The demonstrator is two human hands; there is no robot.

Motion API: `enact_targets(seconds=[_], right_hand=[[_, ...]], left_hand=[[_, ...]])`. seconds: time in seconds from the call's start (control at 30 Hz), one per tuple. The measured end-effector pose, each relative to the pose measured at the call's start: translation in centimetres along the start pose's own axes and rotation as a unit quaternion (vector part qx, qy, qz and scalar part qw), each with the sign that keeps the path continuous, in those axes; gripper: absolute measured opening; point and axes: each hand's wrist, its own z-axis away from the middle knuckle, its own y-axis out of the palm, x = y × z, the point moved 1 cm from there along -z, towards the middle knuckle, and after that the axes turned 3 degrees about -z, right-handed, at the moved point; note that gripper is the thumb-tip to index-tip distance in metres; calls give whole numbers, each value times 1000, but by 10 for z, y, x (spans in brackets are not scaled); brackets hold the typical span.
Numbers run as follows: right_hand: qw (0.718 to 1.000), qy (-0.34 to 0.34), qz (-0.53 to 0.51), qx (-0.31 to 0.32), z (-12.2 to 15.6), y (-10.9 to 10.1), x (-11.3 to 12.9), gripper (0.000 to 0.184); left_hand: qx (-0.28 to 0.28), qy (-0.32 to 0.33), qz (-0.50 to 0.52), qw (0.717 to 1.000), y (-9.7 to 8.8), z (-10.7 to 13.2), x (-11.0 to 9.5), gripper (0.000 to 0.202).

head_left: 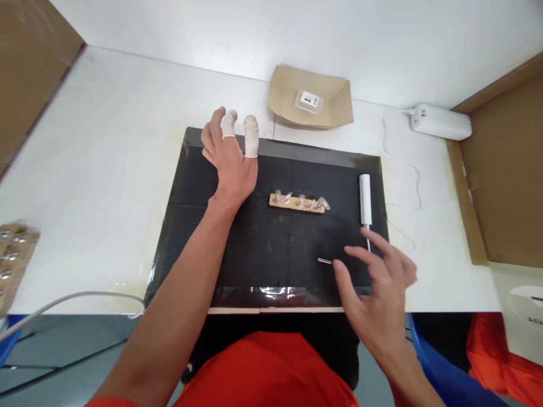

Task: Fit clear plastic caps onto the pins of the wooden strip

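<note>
My left hand is over the far left part of the black mat, fingers apart and nothing in them. Two of its digits wear pale finger cots. To its right lies a narrow wooden strip with several small metal parts and clear plastic pieces on it. My right hand hovers at the mat's near right with its fingers spread. Just left of its thumb tip is a small metal pin. Beyond its fingers rests a white stick-shaped device with a cable.
A cardboard tray holding a small clear box stands at the back. A white power block sits at the right by a cardboard wall. A board with metal balls lies far left, near a white cable.
</note>
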Motion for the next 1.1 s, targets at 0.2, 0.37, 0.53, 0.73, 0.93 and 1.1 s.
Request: enact_targets(seconds=[0.2, 0.37, 0.53, 0.73, 0.93, 1.1], right_hand=[[996, 65, 61, 7, 33, 0, -38, 23], [984, 122, 113, 62, -21, 1, -68, 48], [948, 166, 164, 218, -88, -1, -66, 60], [937, 181, 161, 251, -107, 6, -50, 60], [944, 192, 139, 232, -102, 12, -55, 60], [951, 210, 115, 198, -95, 5, -59, 70]], left_hand=[[-28, 27, 12, 999, -2, 2, 5, 39], [-48, 45, 7, 998, -4, 6, 6, 41], [-69, 52, 9, 996, -8, 10, 5, 44], [-76, 60, -20, 995, -9, 14, 8, 48], [-69, 67, -29, 995, -5, 12, 13, 47], [-59, 69, -28, 995, -4, 12, 12, 50]])
